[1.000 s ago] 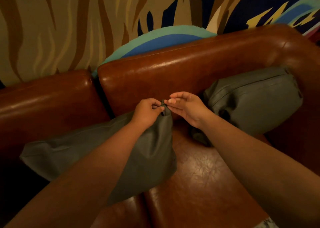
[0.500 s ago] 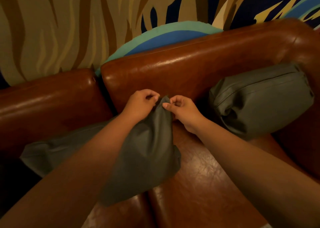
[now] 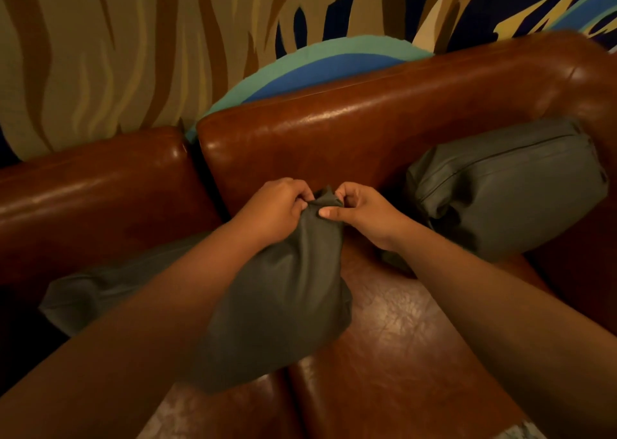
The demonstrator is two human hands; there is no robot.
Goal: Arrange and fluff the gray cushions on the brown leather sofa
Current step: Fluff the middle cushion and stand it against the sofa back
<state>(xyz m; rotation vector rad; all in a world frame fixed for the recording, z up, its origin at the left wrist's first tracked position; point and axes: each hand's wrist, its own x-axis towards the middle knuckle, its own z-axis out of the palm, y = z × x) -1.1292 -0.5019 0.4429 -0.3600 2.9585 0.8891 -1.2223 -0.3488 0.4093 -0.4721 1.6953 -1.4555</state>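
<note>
A limp gray cushion (image 3: 287, 308) lies across the seat of the brown leather sofa (image 3: 367, 131), its top corner raised in front of the backrest. My left hand (image 3: 273, 208) grips that corner from the left. My right hand (image 3: 364, 210) pinches the same corner from the right, thumb pressed on the fabric. My left forearm covers much of the cushion's middle. A second gray cushion (image 3: 510, 188), plump with a piped seam, leans in the sofa's right corner against backrest and armrest.
A wall with a tan, brown, blue and teal mural (image 3: 133, 48) rises behind the sofa. A gap (image 3: 195, 158) splits the two backrest sections. Bare seat leather (image 3: 400, 355) shows below my right arm. The sofa's right arm (image 3: 594, 81) curves round the far corner.
My right hand has closed from open fingers onto the cushion's top corner. Both hands now hold the corner together, and it is bunched up between them.
</note>
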